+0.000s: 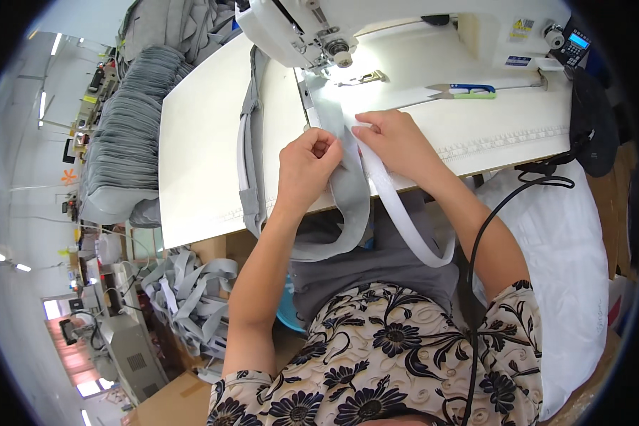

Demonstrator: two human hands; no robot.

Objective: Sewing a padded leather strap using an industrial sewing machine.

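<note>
A long grey fabric strip (pixel 351 195) runs from under the needle area of the white sewing machine (pixel 490 28) and loops down over the table's front edge. My left hand (pixel 309 167) pinches that strip's left edge, with its fingers curled. On the other side, my right hand (pixel 397 144) has thumb and forefinger closed on a white tape (pixel 394 206). The tape hangs in a loop toward my lap and lies close beside the grey strip. Just what the fingertips press together is partly hidden. The machine's lamp lights the cloth beneath the needle.
Thread snips (pixel 463 91) with blue and green handles lie right of the needle. Another grey strip (pixel 251 142) crosses the white table (pixel 199 142) at left. Stacked grey pieces (pixel 124 131) stand beyond the table. A black cable (pixel 486 227) passes near my right arm.
</note>
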